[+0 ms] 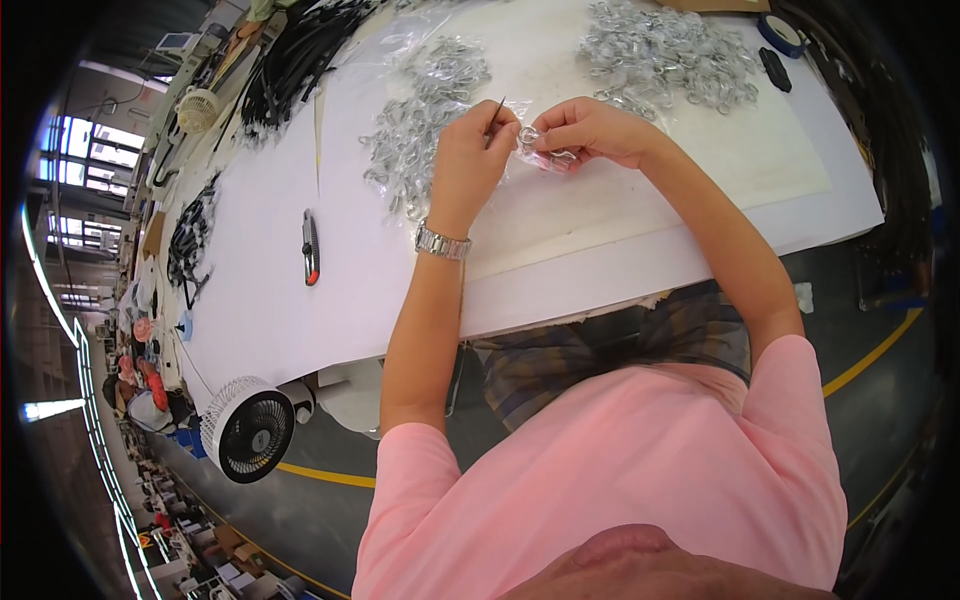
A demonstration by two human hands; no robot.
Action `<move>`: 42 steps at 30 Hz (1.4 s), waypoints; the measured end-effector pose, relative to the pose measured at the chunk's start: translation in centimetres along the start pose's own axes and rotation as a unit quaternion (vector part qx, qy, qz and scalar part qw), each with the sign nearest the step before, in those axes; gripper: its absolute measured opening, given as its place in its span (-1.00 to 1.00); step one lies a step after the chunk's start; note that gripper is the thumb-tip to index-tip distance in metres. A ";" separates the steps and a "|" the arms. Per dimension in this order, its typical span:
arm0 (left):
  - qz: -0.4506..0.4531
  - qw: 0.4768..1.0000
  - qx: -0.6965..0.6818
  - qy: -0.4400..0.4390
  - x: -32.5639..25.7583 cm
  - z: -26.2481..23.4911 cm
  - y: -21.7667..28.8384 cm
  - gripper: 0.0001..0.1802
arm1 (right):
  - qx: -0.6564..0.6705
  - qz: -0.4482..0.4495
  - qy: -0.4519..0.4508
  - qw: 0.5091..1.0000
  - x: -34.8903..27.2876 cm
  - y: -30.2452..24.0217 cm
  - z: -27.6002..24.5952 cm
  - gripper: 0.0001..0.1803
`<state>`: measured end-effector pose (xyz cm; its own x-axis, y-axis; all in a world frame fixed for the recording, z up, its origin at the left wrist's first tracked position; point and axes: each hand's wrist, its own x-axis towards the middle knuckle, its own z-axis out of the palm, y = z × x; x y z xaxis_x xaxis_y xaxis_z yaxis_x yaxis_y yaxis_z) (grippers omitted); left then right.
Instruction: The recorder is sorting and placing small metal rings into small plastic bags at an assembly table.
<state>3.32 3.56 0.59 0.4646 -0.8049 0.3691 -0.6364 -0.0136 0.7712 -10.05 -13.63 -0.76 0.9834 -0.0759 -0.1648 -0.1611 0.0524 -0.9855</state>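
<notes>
Above the white table, my two hands meet close together. My left hand (471, 158) is closed around a thin, dark pointed tool (498, 112), its tip sticking up past the fingers; its exact kind is unclear. In a pinch, my right hand (604, 133) holds a shiny metal hook with a ring (530, 137), with clear plastic about it. The left fingertips nearly touch the ring. Beside my left hand lies a pile of metal hooks in clear plastic (405, 140). A second pile of metal hooks (670, 60) spreads beyond my right hand.
A utility knife (311, 250) lies on the table (260, 310) at left. Bundles of black straps (300, 65) sit at the far left. A roll of tape (782, 35) and a small black object (774, 70) are far right. A white fan (250, 430) stands by the near-left edge.
</notes>
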 end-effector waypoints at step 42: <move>-0.196 0.905 -0.363 -0.099 -0.3 1.6 -0.4 -0.79 | 0.176 -0.144 0.153 0.962 1.1 0.8 1.9 -0.62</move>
<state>2.45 2.88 -0.62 0.4012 -0.9145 -0.0513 0.1597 0.0146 0.9871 -8.97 -11.82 -1.61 0.9039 -0.4240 0.0560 0.2054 0.3154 -0.9265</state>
